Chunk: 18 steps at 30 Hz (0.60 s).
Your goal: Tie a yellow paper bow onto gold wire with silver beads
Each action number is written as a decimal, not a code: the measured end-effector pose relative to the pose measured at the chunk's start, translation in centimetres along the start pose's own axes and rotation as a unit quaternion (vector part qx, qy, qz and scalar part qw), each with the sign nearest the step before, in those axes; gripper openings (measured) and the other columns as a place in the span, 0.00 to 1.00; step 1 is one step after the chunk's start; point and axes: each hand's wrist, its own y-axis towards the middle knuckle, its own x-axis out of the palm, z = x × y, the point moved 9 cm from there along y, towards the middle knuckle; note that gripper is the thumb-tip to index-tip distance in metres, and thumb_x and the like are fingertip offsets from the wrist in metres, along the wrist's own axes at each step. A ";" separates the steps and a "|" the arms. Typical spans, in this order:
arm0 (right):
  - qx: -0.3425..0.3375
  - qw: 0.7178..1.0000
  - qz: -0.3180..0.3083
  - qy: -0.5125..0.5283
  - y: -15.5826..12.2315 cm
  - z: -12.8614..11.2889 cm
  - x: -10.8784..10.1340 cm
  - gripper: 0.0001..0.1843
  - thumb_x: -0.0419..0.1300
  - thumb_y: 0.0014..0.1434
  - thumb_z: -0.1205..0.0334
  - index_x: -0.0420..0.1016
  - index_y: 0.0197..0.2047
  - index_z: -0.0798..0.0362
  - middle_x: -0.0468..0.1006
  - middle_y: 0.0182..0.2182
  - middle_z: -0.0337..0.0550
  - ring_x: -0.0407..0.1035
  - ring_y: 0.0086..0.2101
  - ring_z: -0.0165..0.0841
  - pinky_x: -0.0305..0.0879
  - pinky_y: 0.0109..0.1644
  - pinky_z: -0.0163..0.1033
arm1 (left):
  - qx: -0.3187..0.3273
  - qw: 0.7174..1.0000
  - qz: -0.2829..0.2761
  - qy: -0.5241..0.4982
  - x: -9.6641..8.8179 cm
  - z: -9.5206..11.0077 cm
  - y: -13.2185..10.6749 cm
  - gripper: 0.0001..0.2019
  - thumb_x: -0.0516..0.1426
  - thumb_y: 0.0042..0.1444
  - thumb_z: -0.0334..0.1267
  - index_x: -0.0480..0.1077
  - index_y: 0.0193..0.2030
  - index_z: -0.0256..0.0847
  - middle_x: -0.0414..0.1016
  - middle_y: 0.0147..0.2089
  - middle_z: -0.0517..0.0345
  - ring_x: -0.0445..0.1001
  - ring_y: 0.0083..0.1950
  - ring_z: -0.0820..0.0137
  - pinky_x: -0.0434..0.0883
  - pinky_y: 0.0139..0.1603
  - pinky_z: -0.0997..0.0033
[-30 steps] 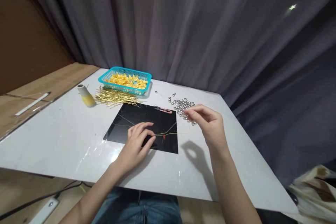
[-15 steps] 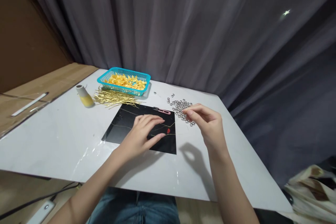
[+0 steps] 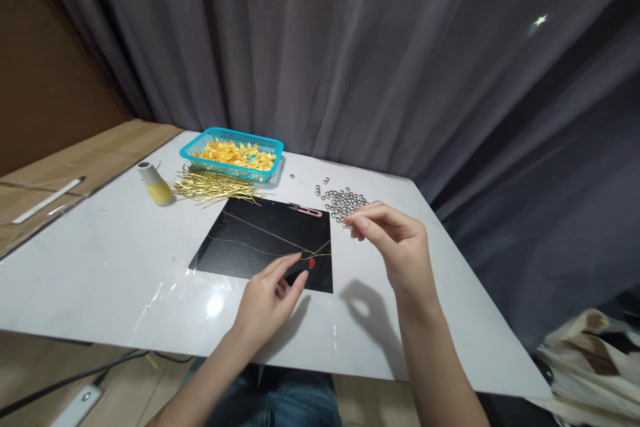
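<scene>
A black mat [image 3: 240, 247] lies on the white table [image 3: 100, 260] with thin gold thread [image 3: 265, 235] strung across it. A small red bead [image 3: 311, 263] sits on the thread near the mat's right edge. My left hand [image 3: 267, 300] is at the mat's front edge, thumb and forefinger pinched on the thread just left of the red bead. My right hand [image 3: 395, 243] hovers beside a heap of silver beads [image 3: 343, 202], fingertips pinched on the thread's other end.
A turquoise basket [image 3: 233, 153] of yellow pieces stands at the back, a bundle of gold strips [image 3: 210, 187] in front of it. A yellow thread spool [image 3: 155, 185] lies to the left. Small pink snips [image 3: 306, 211] rest on the mat's far edge. Grey curtain behind.
My left hand slid off the middle of the mat toward me and now pinches the thread by the red bead. My right hand stayed by the silver beads, and the thread is drawn taut.
</scene>
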 end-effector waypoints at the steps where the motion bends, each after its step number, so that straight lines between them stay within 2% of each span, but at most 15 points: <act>1: -0.003 1.000 -0.003 0.002 0.0 -0.1 0.1 0.07 0.63 0.58 0.64 0.82 0.30 0.47 0.79 0.29 0.39 0.69 0.28 0.30 0.67 0.33 0.39 | 0.007 1.000 0.003 -0.003 0.2 0.2 0.2 0.15 0.57 0.62 0.45 0.75 0.51 0.42 0.79 0.54 0.50 0.74 0.24 0.74 0.74 0.27 0.73; 10: -0.007 1.000 -0.012 0.015 -0.5 0.0 0.0 0.08 0.63 0.60 0.65 0.82 0.32 0.46 0.79 0.30 0.37 0.68 0.28 0.28 0.65 0.33 0.36 | 0.026 0.998 0.048 -0.033 0.7 1.1 1.5 0.12 0.58 0.62 0.43 0.79 0.46 0.44 0.82 0.49 0.53 0.71 0.21 0.74 0.72 0.28 0.71; 18: 0.000 1.000 0.004 0.014 -1.0 0.6 -0.6 0.07 0.63 0.60 0.64 0.82 0.31 0.47 0.78 0.29 0.39 0.67 0.28 0.30 0.64 0.32 0.37 | 0.016 0.995 0.071 -0.061 0.4 1.0 1.4 0.11 0.56 0.63 0.43 0.81 0.40 0.44 0.83 0.34 0.58 0.76 0.26 0.69 0.71 0.27 0.71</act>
